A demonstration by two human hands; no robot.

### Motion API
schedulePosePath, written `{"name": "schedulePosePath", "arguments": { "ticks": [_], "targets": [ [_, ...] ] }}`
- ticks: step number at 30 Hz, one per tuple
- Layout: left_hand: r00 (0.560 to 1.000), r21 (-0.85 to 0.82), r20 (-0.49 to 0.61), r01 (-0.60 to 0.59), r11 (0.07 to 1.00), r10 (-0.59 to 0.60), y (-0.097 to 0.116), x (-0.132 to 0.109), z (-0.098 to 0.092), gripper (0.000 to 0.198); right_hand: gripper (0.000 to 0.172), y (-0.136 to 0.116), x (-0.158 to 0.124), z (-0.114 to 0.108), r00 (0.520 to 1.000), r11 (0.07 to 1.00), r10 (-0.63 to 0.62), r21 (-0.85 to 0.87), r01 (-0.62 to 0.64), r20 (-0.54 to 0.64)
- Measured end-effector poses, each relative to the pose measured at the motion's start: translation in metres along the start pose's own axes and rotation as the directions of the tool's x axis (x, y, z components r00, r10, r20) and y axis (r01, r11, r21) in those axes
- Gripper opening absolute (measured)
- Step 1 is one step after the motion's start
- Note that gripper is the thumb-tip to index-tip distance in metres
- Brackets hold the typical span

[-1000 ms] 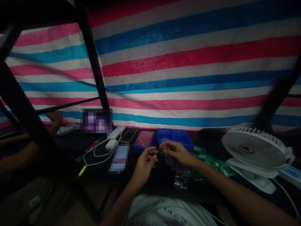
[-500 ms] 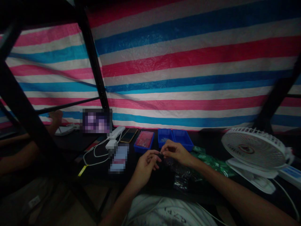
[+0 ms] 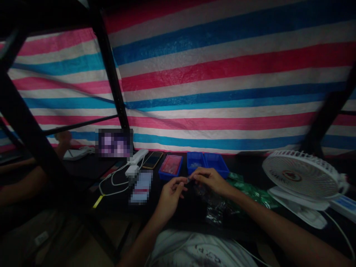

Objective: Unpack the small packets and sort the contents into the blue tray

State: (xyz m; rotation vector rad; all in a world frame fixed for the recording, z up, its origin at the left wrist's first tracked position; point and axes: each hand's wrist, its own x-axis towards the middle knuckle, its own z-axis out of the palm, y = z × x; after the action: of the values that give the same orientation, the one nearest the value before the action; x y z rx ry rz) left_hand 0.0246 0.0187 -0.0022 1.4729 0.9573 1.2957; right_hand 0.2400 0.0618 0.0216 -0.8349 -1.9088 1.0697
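Note:
Over the dark table, my left hand (image 3: 172,191) and my right hand (image 3: 209,180) meet at the fingertips. Between them is a tiny, partly shiny piece (image 3: 188,180), too small and dim to name. The left thumb and fingers are curled together near it. My right thumb and forefinger pinch at the same spot. Just behind the hands stand a blue bin holding a red lining and small clear pieces (image 3: 171,165), and a two-part blue tray (image 3: 215,165) with small clear bits in its left compartment. Clear plastic bags (image 3: 215,213) lie below my right hand.
Green packets (image 3: 256,194) lie right of my right forearm, beside a white clip fan (image 3: 299,178). To the left are a phone (image 3: 152,160), a white power strip (image 3: 137,157) and cables. Beyond a black metal post (image 3: 109,70), another person's arm (image 3: 27,181) rests at a neighbouring table.
Both hands have shifted slightly left, fingertips still together. A dark bit seen at the left fingertips no longer shows; a small shiny spot shows there now. The neighbour's hand moved a little.

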Motion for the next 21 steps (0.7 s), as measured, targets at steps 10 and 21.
{"name": "schedulePosePath", "arguments": {
  "ticks": [10,21],
  "targets": [
    [1.000,0.014,0.015,0.008,1.000,-0.009,-0.0019,-0.0011,0.0002,0.032,0.031,0.0050,0.0016,0.0045,0.998,0.997,-0.045,0.068,0.048,-0.040],
    [0.998,0.018,0.054,-0.020,1.000,0.019,-0.0032,-0.0011,-0.0003,0.036,0.021,0.0025,0.0021,-0.0005,0.975,0.968,-0.165,-0.215,0.131,-0.148]
  ]
}}
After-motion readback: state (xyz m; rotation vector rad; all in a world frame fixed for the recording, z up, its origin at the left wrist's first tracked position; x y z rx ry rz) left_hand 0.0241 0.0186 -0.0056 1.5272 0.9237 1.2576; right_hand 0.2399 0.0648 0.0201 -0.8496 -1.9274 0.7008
